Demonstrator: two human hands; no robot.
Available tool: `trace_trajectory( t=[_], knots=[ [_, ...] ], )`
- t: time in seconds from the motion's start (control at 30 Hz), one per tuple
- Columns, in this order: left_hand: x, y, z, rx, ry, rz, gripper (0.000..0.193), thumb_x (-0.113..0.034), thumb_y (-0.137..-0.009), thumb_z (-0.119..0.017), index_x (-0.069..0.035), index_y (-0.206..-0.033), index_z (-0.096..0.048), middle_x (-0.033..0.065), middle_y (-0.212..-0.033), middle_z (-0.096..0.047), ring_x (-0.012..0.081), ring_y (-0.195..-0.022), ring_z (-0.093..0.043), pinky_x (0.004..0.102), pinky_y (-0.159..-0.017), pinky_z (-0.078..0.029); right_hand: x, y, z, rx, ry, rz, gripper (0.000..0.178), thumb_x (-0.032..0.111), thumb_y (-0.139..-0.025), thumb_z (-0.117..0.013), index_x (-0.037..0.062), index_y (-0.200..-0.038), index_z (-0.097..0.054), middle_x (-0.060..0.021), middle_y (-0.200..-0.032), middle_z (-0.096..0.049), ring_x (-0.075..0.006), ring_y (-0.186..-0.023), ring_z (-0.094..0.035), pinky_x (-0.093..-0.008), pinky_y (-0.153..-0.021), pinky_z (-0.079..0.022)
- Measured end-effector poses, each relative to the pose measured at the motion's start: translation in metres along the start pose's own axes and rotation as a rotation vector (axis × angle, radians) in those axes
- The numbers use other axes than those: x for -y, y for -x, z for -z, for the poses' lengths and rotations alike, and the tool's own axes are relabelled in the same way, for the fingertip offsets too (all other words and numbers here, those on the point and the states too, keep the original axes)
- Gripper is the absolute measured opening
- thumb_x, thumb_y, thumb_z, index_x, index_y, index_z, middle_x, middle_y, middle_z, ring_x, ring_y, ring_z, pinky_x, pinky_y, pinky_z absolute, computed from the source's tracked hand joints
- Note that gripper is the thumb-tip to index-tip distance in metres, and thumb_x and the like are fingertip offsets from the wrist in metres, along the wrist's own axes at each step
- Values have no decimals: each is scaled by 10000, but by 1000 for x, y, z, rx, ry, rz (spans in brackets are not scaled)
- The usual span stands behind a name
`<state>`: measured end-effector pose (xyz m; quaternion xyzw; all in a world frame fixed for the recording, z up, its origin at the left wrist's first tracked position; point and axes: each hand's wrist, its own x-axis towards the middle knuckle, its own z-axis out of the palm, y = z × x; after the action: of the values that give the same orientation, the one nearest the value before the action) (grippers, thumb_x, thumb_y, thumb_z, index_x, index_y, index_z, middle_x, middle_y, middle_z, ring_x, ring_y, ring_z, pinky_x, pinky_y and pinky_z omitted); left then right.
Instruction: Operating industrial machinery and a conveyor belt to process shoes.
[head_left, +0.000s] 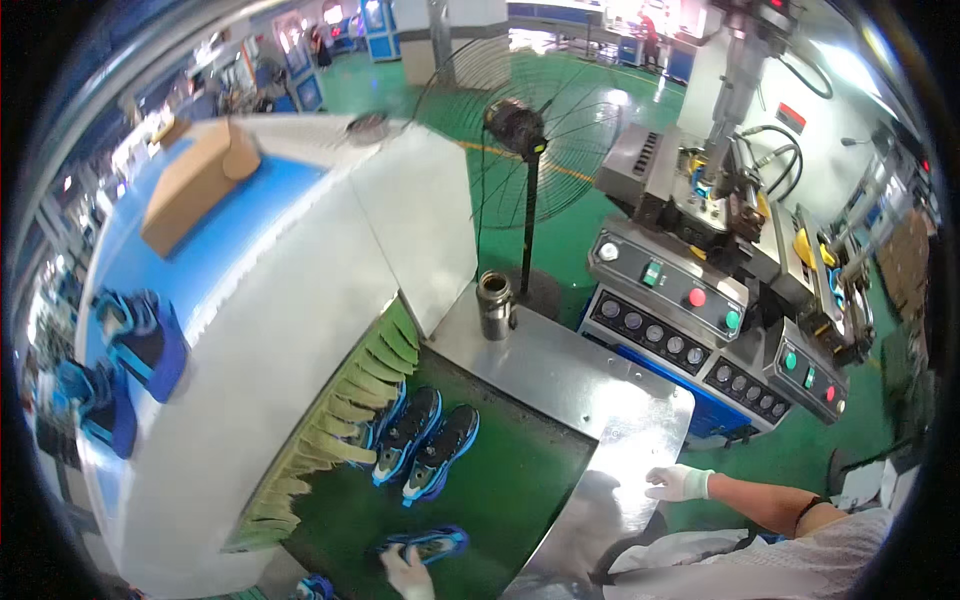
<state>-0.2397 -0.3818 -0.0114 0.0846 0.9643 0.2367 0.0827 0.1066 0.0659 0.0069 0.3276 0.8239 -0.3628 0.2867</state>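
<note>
My left hand (408, 577), in a pale glove, is closed on the near side of a blue shoe sole (447, 543) low over the dark green belt. Part of that sole is hidden by the fingers. Farther up the belt, two black-and-blue shoes (408, 432) (445, 452) lie side by side, and another blue shoe (386, 415) is partly covered by a fringe of green strips (345, 405). My right hand (682, 483), also gloved, is at the right edge of the steel table (625, 440), its fingers slightly apart and holding nothing visible.
A metal flask (495, 305) stands on the steel top, with a floor fan (517, 130) behind it. To the right is a press machine with button panels (668, 280). On the white housing (330, 270) at left sit a cardboard box (195, 195) and several blue shoe pieces (150, 345).
</note>
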Motion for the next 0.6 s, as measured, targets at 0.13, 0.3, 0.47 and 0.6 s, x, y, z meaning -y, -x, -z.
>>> trace_trajectory(
  t=[0.13, 0.3, 0.47, 0.6],
  knots=[
    [-70, 71, -43, 242, 545, 123, 369, -243, -936, -678, -48, -1240, -608, 108, -1102, -641, 232, -995, -617, 365, -878, -519, 73, 33, 20, 34, -69, 369, 753, 426, -871, -683, -28, -1430, -462, -275, -1360, -566, -405, -1216, -587, -412, -1022, -486],
    [-295, 124, -70, 385, 269, -748, 278, -307, -943, -667, -107, -1134, -644, 124, -1128, -649, 343, -1065, -644, 429, -868, -536, 77, 65, 38, -148, 9, 349, 726, 357, -794, -729, -59, -1348, -512, -263, -1319, -582, -399, -1208, -593, -428, -1030, -480],
    [-500, 193, -79, 611, 281, -1235, 272, -243, -943, -648, -97, -1168, -602, 123, -1073, -613, 345, -921, -664, 419, -729, -563, -17, 151, 122, -552, -321, 190, 681, 358, -787, -764, 11, -1310, -498, -285, -1029, -692, -449, -949, -691, -464, -836, -565],
    [-637, 269, -89, 754, 585, -1561, 558, -214, -917, -689, -48, -1412, -491, 205, -1337, -565, 389, -1193, -587, 411, -957, -519, -137, 213, 155, -751, -795, 335, 637, 248, -780, -808, 2, -1308, -551, -138, -1044, -716, -241, -975, -693, -358, -854, -542]
  ],
)
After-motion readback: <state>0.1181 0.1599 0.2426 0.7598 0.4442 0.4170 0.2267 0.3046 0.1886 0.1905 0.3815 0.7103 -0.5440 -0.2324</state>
